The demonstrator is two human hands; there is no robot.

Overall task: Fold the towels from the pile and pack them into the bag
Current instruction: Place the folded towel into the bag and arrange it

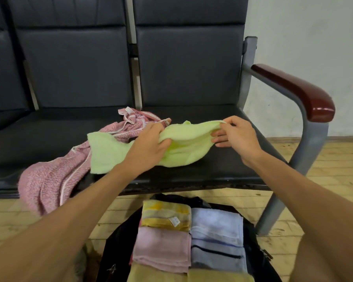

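Observation:
A light green towel (183, 145) lies rumpled across the black bench seat (222, 171). My left hand (149, 141) grips a bunched part near its middle. My right hand (235, 135) pinches its upper right edge, the other fingers extended. A pink woven towel (49, 180) lies crumpled to the left and hangs over the seat's front edge. On the floor below, the open black bag (251, 251) holds folded towels: a yellow striped one (165, 216), a pink one (163, 249), a pale blue one (217, 237) and yellowish ones at the bottom.
The bench has dark padded backrests (188, 64) and a grey metal frame with a red-brown armrest (298, 92) on the right. A white wall stands behind it. Wooden floorboards (334, 159) run around the bench and the bag.

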